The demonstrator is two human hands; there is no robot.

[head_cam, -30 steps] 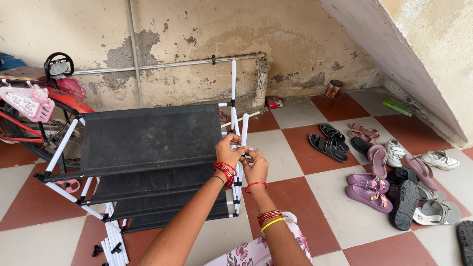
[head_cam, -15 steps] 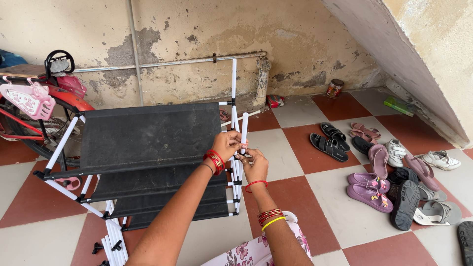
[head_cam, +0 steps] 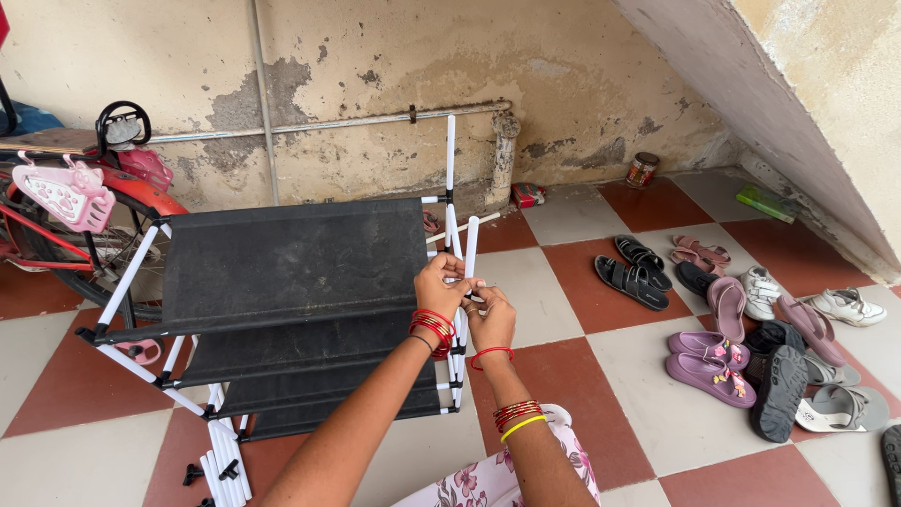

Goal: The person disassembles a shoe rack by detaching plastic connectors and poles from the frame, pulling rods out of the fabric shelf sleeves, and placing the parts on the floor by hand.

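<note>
Your left hand (head_cam: 441,284) and right hand (head_cam: 488,314) pinched the white tube (head_cam: 467,258) closed-fingered — best kept straight over the rack (head_cam: 282,272) joint.

One rack (head_cam: 282,282), three fabric shelves; one bicycle (head_cam: 66,216); one tin (head_cam: 642,170) (shoes too jumbled to count).

Shoes (head_cam: 751,338) lie right of the rack (head_cam: 291,310), bicycle (head_cam: 75,216) left.
</note>
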